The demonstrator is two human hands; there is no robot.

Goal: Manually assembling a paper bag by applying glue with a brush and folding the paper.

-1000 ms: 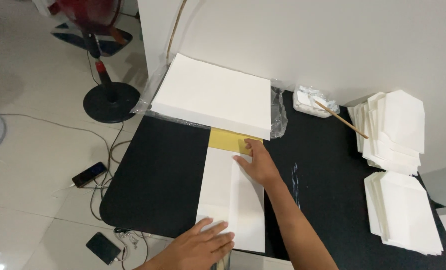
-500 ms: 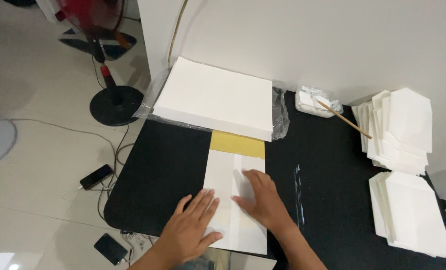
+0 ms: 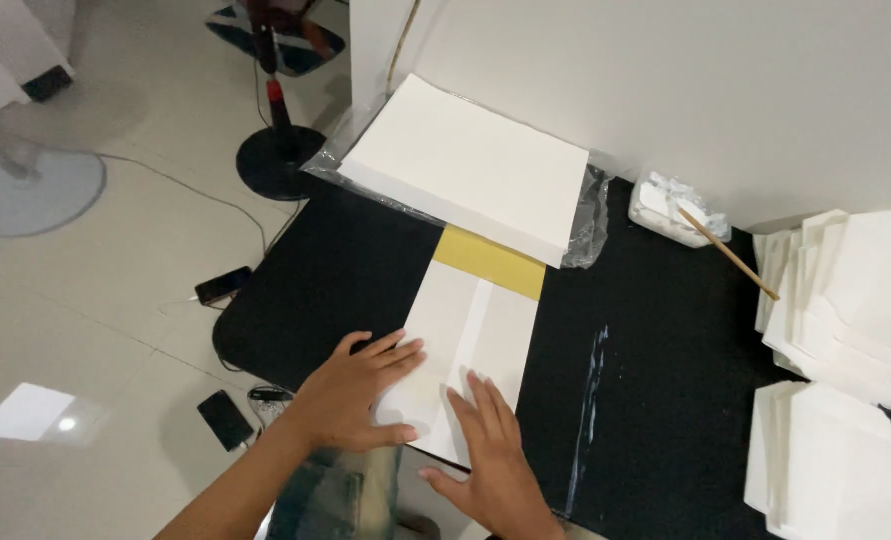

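Fingers point(image 3: 398, 352) of the left hand point(image 3: 356, 395) lie flat and spread on the near left part of a folded white paper sheet point(image 3: 471, 345); they grip nothing and only press down on it. The right hand point(image 3: 491, 455) is likewise open, palm down, its fingers point(image 3: 486, 400) stretched forward over the sheet's near right part, just beside the long crease that runs up the middle. The sheet lies on a black table top point(image 3: 666, 380), reaching away from both hands toward a yellow paper strip point(image 3: 491, 262) at its far end. That strip touches the edge of a thick stack of white paper in clear plastic wrap point(image 3: 471, 165), near the wall. Whether the near edge of the sheet overhangs the table is hard to tell, since the hands cover it. To the right, well apart, lie piles of folded white paper pieces point(image 3: 846, 370) and a small white tub with a thin wooden stick point(image 3: 731, 252). On the tiled floor to the left are a black fan base point(image 3: 281, 160) and two dark phones point(image 3: 224, 285).
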